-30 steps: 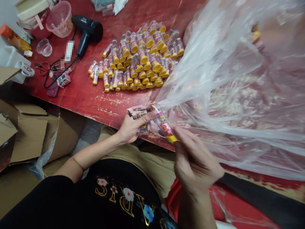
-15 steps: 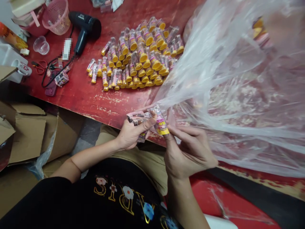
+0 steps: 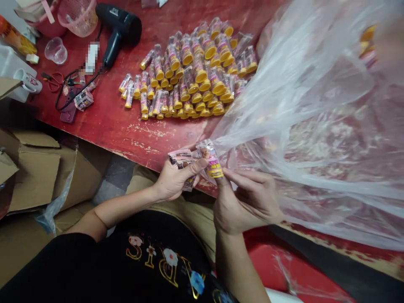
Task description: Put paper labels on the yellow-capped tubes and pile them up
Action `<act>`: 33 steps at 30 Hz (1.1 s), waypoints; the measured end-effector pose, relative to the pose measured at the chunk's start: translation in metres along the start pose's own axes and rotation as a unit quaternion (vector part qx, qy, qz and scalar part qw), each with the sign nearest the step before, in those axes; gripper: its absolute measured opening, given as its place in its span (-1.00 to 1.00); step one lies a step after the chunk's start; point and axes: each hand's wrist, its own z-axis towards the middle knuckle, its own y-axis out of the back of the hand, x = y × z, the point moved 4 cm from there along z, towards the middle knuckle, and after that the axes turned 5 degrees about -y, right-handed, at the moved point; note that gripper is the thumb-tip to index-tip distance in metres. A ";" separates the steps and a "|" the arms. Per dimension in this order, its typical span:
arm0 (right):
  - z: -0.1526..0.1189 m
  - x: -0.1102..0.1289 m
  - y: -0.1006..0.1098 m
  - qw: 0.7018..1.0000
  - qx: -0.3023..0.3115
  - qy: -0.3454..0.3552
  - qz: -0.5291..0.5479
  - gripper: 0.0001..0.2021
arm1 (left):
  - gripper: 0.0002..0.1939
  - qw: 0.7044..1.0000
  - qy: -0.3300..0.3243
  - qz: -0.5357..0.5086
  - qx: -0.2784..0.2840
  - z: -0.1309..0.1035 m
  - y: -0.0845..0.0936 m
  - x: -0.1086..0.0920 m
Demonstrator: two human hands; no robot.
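My left hand [image 3: 175, 179] is closed around a stack of flat printed plastic sleeves [image 3: 182, 156]. Its thumb presses on the top end of a small clear tube [image 3: 212, 162] with a pink and purple label and a yellow base. My right hand [image 3: 248, 200] pinches the tube's yellow end between thumb and fingers. The tube is tilted, held between both hands above the table's front edge. Whether a sleeve is around the tube I cannot tell. Past the hands, a pile of similar yellow-capped tubes [image 3: 195, 73] lies on the red table [image 3: 126, 130].
A large clear plastic bag [image 3: 322, 139] spreads over the table's right side, close to my right hand. At the back left are a black heat gun [image 3: 118, 29], a pink basket [image 3: 80, 19], red-handled scissors [image 3: 53, 82] and a mug [image 3: 28, 82]. Cardboard boxes [image 3: 34, 176] stand at lower left.
The view has shifted slightly, so the tube pile appears a little further right. Both hands keep the same hold on the tube and sleeves, with the tube turned slightly more upright.
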 end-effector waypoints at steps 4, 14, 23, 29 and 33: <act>0.026 -0.007 -0.028 0.999 0.040 -0.015 -0.006 -0.93 | -0.30 0.997 0.004 -0.042 -0.057 0.015 0.011 -0.007; 0.112 -0.030 -0.190 0.949 0.269 0.097 -0.131 -0.82 | -0.50 0.980 -0.068 -0.077 -0.172 0.031 0.060 -0.038; 0.034 -0.019 -0.089 0.926 0.343 -0.151 0.036 -0.62 | -0.46 0.975 -0.175 -0.026 -0.137 0.034 0.050 -0.029; 0.035 -0.021 -0.053 0.958 0.254 -0.133 0.018 -0.72 | -0.51 0.983 -0.128 -0.036 -0.123 0.031 0.024 -0.016; 0.051 -0.015 -0.030 0.962 0.264 -0.065 -0.032 -0.75 | -0.56 0.993 -0.080 -0.027 -0.082 0.036 0.004 -0.009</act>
